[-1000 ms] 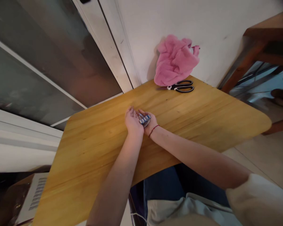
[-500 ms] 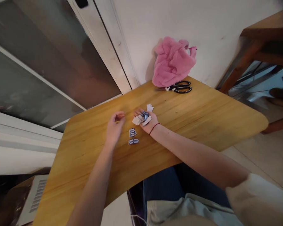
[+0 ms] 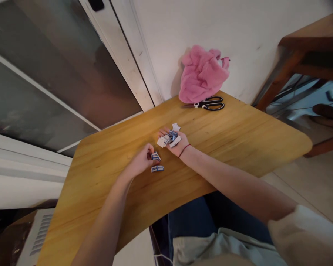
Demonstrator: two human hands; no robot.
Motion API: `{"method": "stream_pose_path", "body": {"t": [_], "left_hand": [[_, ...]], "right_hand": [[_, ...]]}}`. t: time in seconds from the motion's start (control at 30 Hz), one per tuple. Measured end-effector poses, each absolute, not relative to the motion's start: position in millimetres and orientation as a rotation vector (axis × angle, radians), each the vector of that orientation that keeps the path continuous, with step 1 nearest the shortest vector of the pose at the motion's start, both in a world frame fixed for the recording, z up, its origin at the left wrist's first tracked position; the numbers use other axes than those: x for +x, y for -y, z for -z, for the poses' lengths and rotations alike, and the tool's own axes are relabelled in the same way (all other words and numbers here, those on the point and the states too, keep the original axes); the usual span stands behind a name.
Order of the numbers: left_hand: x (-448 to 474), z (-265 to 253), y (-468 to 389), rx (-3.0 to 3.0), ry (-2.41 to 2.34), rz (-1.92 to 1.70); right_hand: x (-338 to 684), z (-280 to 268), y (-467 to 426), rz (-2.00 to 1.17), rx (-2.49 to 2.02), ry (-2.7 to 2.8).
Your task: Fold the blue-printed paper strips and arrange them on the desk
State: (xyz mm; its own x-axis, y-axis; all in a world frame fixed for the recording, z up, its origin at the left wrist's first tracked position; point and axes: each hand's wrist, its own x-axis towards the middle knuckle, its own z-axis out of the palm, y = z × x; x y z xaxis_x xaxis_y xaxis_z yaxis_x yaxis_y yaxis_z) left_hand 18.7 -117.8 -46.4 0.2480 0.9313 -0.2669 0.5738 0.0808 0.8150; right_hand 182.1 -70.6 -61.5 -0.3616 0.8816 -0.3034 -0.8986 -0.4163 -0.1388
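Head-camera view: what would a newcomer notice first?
Likely the fluffy pink bundle at the far edge of the yellow wooden table, behind black-handled scissors. Next, small white-and-blue pieces on the open right hand, mid-picture. The left hand touches another pile beside it.

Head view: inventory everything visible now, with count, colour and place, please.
Upper label group: one, blue and white, on the table, by left fingers
Lower label group: one, blue and white, on the table, nearer the person
Palm pieces: several, overlapping, white and blue, right palm
Scissors: one, black and white handles, table's far side
Cloth: one, pink, against wall
Table: one, yellow-brown, centre
Glass panels: at least two, dark, left
Wall: one visible, whitish, behind
Wooden furniture: one, brown, right
Slatted panel: one, white, lower left
Floor: pale, lower right
Bracelet: one, red, right wrist
Trousers: blue, below table edge
Sleeve: one, cream, right arm
Left hand: one, bare, at upper group
Right hand: one, bare, palm up
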Motion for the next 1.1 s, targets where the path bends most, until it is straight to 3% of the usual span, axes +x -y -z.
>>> {"method": "stream_pose_path", "body": {"t": [0.2,0.5,0.77,0.97,1.1], "left_hand": [[46,3,94,1.622,-1.335,-0.786],[53,3,91,1.851,-1.836,-1.026],[12,32,152,2.021,-1.54,-0.323],[19,33,151,2.039,-1.5,-0.406],[53,14,123,2.003,-1.524,-0.687]], "right_hand": [[174,58,76,-2.02,-0.467,-0.113],[178,55,77,-2.025,-0.378,-0.203],[189,44,68,-1.972,-0.384,-0.221],[209,51,60,-1.994,-0.412,-0.076],[211,57,71,-2.085,-0.355,-0.002]]}}
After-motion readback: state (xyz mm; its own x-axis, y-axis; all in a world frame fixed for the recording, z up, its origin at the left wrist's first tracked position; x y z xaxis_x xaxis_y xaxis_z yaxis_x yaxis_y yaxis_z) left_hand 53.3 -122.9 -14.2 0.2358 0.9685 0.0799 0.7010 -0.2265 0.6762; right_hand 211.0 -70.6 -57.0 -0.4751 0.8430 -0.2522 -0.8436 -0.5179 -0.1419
